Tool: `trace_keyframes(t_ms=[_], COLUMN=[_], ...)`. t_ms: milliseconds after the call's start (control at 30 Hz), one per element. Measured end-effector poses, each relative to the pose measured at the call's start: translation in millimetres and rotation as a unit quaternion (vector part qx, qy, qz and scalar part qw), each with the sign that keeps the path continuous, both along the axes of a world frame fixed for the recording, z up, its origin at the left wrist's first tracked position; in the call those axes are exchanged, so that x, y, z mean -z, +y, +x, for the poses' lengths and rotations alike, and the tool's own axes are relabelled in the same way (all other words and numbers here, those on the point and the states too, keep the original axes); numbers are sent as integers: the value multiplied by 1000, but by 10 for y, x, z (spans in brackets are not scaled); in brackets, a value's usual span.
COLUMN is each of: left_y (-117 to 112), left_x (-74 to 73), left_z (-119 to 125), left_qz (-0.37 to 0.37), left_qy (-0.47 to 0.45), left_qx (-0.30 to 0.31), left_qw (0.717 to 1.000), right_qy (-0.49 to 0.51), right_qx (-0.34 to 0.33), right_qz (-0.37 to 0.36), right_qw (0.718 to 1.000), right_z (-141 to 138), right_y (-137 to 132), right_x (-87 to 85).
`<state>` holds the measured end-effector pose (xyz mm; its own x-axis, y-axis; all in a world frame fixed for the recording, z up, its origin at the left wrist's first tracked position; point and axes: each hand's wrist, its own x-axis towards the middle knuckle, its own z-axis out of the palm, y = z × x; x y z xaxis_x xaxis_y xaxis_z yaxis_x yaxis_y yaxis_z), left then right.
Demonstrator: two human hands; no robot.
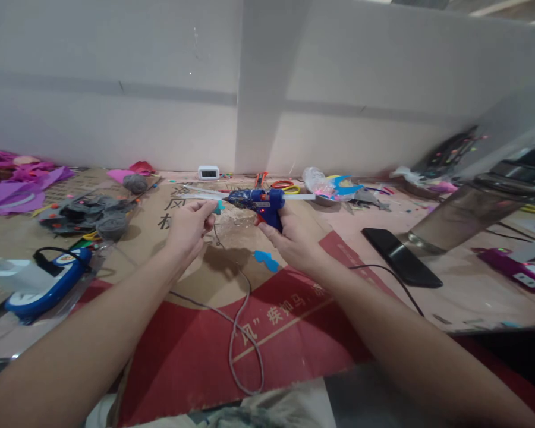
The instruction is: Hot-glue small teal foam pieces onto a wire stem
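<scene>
The left hand (191, 224) pinches a teal piece (220, 207); the right hand (290, 238) grips the glue gun (274, 203); at its six o'clock, a blue piece (266, 260) lies unattached.

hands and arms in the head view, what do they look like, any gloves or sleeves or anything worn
The left hand and right hand are ungloved. The left forearm and right forearm show no sleeves, watch or bracelet. Nail details are too small to tell.

The glue gun (274, 208) looks plastic, the cardboard (173, 356) matt, the phone (401, 257) glossy and smooth.
</scene>
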<state>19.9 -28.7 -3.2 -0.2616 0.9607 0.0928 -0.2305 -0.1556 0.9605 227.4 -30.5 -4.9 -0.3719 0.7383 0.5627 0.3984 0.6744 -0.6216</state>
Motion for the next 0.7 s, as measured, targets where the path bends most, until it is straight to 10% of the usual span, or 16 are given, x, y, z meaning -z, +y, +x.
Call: trace_keyframes(t_ms=[700], left_y=[-32], left_x=[-28], left_z=[52], left_qz=[3], left_qy=[19], left_qx=[-10], left_qw=[1000], right_qy=[-35], right_qx=[3], right_qz=[-23], right_qw=[999], right_z=[-5], right_y=[-51], right_x=[-43])
